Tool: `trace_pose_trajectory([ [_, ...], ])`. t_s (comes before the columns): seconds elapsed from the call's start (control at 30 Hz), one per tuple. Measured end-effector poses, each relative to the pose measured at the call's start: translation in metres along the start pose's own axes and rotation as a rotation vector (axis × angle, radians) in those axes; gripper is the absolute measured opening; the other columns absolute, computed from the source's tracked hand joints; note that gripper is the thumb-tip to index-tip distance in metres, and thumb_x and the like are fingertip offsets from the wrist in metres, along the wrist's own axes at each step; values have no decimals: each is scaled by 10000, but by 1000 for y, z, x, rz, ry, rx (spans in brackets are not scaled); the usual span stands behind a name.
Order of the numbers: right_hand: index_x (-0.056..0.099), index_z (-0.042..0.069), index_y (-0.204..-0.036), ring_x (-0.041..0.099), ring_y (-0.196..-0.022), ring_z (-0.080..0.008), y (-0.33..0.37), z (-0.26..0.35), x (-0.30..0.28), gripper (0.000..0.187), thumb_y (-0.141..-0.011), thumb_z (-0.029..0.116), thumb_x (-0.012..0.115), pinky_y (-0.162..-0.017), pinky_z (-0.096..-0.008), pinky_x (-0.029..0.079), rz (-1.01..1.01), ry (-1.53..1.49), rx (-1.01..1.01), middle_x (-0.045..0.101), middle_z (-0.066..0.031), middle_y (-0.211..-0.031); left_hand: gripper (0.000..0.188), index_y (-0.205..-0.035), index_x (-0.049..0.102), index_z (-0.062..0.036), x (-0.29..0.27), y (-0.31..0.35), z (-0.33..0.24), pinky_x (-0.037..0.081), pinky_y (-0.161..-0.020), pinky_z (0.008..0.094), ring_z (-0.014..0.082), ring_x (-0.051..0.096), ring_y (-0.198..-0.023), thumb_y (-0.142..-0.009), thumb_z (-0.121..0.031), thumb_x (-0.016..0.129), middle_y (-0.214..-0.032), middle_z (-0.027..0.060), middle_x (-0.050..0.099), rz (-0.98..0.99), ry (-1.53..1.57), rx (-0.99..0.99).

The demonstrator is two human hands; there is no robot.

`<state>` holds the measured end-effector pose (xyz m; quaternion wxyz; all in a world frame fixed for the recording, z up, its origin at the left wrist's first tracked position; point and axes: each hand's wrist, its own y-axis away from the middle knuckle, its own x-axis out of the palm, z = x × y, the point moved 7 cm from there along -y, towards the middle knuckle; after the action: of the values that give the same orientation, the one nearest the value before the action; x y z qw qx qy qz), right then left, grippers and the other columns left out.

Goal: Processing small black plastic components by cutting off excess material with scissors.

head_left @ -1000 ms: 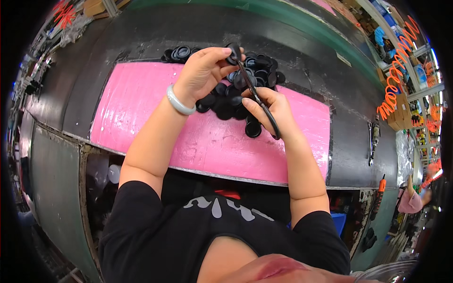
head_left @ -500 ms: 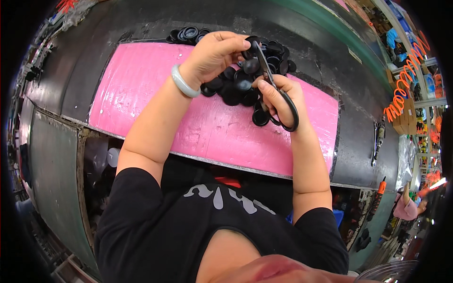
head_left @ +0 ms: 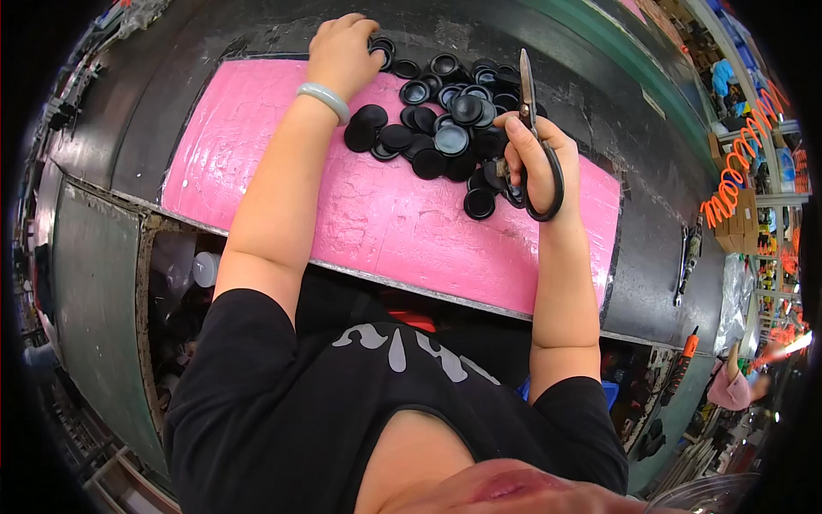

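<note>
My left hand (head_left: 344, 56), with a pale bangle (head_left: 324, 100) at the wrist, reaches to the far edge of the pink mat (head_left: 377, 231). Its thumb and fingers are apart beside a few round black caps (head_left: 382, 53), and the hand partly covers them. My right hand (head_left: 541, 163) grips scissors (head_left: 527, 90) by their black handles. The blades are closed together and point away from me. Between the hands lies a loose heap of glossy black disc-shaped caps (head_left: 450, 139), some showing rims and others smooth faces. One cap (head_left: 479, 204) sits at the heap's near edge, next to the scissor handles.
The mat lies on a dark worktop (head_left: 651, 257). A metal tool (head_left: 682, 261) rests on the right, below an orange coiled hose (head_left: 728, 184) and a cardboard box (head_left: 738, 221). An orange-handled tool (head_left: 690, 344) hangs at the right edge. Another person (head_left: 732, 385) is far right.
My left hand has moved from the scissor tips to the caps at the far left, and the cap it held at the blades is gone from there. The scissors have shifted right and turned more upright.
</note>
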<state>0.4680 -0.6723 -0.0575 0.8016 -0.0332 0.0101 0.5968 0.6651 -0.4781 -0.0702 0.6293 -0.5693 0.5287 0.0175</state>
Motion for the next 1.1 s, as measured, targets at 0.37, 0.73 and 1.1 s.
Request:
trace_pose_trajectory([
  [0.37,667,-6,-944,448,-476,-47,0,-4,4,214,-907,204,681,-449,-212,360,15,34,-10,523,27,-590,160,-918,735,-97,39,16,-36,464,-892,409,257,587,-1016,-787,-158,666,-985,33,698,396,4,215],
  [0.73,676,-8,-990,510,-630,-51,2,-3,7,243,-866,196,725,-559,-217,404,-10,319,-101,597,20,-704,210,-1097,577,5,-1,15,-98,519,-939,315,211,629,-1073,-1016,-155,468,-1196,145,629,702,1994,-448],
  [1.1,663,28,-1105,558,-630,-193,7,20,6,439,-764,272,792,-612,-306,467,-112,750,-494,589,-62,-692,189,-848,505,-82,-7,11,-88,564,-846,273,144,661,-928,-880,-27,683,-1082,114,648,481,1795,-359],
])
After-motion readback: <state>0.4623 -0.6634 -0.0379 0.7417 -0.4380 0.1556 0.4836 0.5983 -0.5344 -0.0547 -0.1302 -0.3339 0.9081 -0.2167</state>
